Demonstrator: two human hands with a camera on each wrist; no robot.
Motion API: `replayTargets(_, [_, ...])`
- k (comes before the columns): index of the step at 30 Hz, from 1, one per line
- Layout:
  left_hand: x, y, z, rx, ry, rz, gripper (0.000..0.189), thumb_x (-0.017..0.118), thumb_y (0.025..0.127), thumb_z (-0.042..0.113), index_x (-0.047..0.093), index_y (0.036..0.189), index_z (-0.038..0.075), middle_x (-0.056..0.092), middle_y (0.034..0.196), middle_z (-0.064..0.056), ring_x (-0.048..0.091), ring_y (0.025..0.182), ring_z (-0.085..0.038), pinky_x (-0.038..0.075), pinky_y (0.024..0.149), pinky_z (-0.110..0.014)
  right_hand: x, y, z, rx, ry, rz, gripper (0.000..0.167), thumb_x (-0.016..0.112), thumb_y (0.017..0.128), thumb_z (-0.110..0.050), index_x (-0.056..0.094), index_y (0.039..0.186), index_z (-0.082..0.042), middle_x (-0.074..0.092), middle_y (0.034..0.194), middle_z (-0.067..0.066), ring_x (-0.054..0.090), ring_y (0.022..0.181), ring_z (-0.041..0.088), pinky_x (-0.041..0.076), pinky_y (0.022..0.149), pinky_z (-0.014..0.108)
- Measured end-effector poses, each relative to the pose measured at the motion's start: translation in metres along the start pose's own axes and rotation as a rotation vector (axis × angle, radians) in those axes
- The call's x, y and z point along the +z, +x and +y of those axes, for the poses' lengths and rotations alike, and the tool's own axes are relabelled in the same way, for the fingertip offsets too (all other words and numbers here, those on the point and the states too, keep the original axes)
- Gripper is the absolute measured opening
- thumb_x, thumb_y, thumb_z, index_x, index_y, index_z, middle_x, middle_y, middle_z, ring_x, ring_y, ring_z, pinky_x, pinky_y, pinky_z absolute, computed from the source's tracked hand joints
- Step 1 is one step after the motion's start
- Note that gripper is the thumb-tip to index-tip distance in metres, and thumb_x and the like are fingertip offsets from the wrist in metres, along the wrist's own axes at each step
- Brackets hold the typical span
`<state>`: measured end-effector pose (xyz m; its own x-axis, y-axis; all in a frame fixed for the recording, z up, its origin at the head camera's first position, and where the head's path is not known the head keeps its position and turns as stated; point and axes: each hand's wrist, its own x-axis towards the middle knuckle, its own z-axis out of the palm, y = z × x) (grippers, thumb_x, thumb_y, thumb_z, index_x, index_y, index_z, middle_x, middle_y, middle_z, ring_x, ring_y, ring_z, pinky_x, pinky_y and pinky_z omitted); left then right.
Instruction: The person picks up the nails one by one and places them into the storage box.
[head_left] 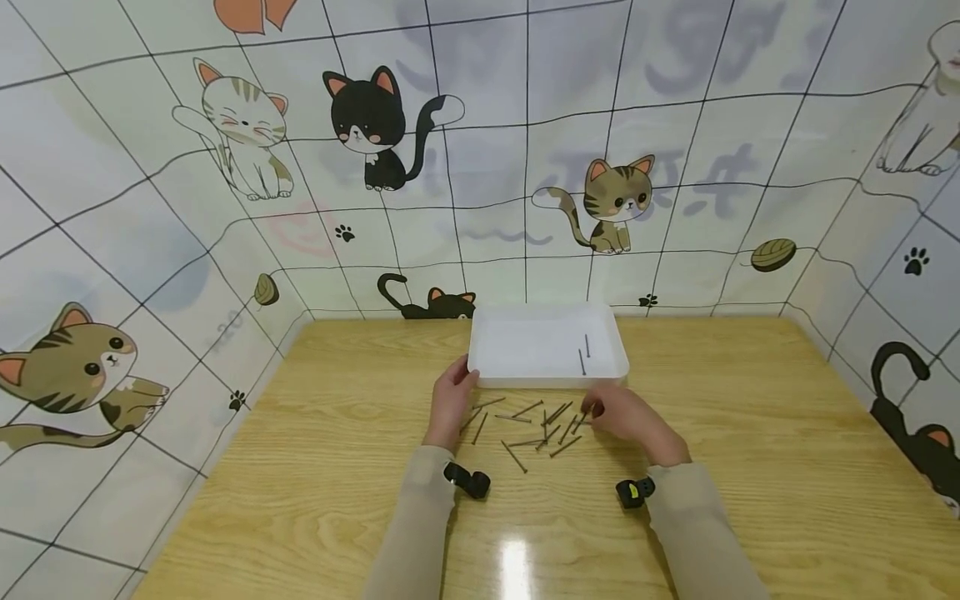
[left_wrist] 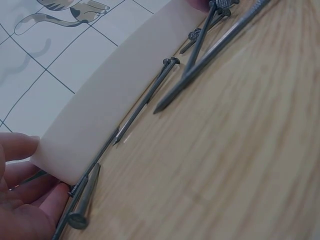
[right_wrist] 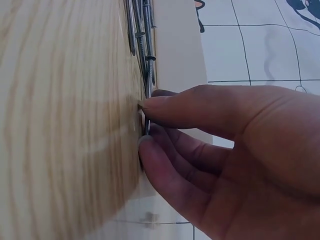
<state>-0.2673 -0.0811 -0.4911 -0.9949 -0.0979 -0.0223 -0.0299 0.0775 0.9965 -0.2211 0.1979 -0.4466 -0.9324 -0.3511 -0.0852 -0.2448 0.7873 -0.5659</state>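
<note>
A shallow white tray (head_left: 543,343) stands toward the back of the table, with two nails (head_left: 587,346) lying inside near its right side. My left hand (head_left: 452,404) holds the tray's front left corner, thumb and fingers at its wall (left_wrist: 95,110). In front of the tray, several loose grey nails (head_left: 517,417) are scattered on the wood. At the right end of this scatter, my right hand (head_left: 626,415) pinches a nail (right_wrist: 149,80) between thumb and fingertips, low over the table. Some nails lie close by the left fingers, along the tray's foot.
The wooden table (head_left: 360,475) extends to both sides and toward me. Behind it and at both sides rises a white sheet (head_left: 495,225) with grid lines and cartoon cats. Each wrist bears a small black camera (head_left: 468,482).
</note>
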Motion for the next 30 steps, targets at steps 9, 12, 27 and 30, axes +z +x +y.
replayTargets(9, [-0.003, -0.009, 0.018, -0.031, -0.037, -0.050, 0.046, 0.053, 0.091, 0.018, 0.041, 0.134, 0.008, 0.044, 0.133, -0.008, 0.040, 0.120, -0.020, 0.031, 0.099, -0.037, 0.000, 0.000, -0.003, -0.016, -0.060, -0.023, 0.027, 0.054, 0.075, 0.007, 0.065, 0.094, -0.008, 0.060, 0.092, 0.006, 0.055, 0.083, 0.020, 0.046, 0.068, 0.037])
replayTargets(12, [-0.004, -0.013, 0.025, -0.020, -0.031, -0.061, 0.046, 0.051, 0.091, 0.016, 0.039, 0.134, 0.005, 0.042, 0.134, -0.011, 0.039, 0.121, -0.022, 0.031, 0.099, -0.038, 0.000, 0.000, -0.004, -0.016, -0.069, -0.034, 0.026, 0.056, 0.075, 0.006, 0.065, 0.094, -0.009, 0.060, 0.091, 0.005, 0.054, 0.080, 0.019, 0.045, 0.066, 0.035])
replayTargets(27, [-0.004, -0.002, 0.006, -0.008, -0.033, -0.045, 0.044, 0.052, 0.091, 0.021, 0.043, 0.133, 0.012, 0.045, 0.132, -0.005, 0.040, 0.120, -0.018, 0.031, 0.099, -0.037, -0.002, 0.000, -0.001, -0.036, -0.049, -0.029, 0.023, 0.058, 0.074, 0.004, 0.063, 0.094, -0.008, 0.058, 0.091, 0.003, 0.054, 0.084, 0.020, 0.045, 0.070, 0.039])
replayTargets(30, [-0.004, -0.007, 0.014, -0.013, -0.043, -0.058, 0.045, 0.051, 0.091, 0.018, 0.041, 0.134, 0.009, 0.043, 0.133, -0.009, 0.039, 0.121, -0.020, 0.030, 0.099, -0.038, -0.003, 0.000, -0.001, -0.036, -0.040, -0.025, 0.022, 0.059, 0.075, 0.003, 0.062, 0.094, -0.008, 0.058, 0.090, 0.003, 0.053, 0.082, 0.019, 0.045, 0.068, 0.038])
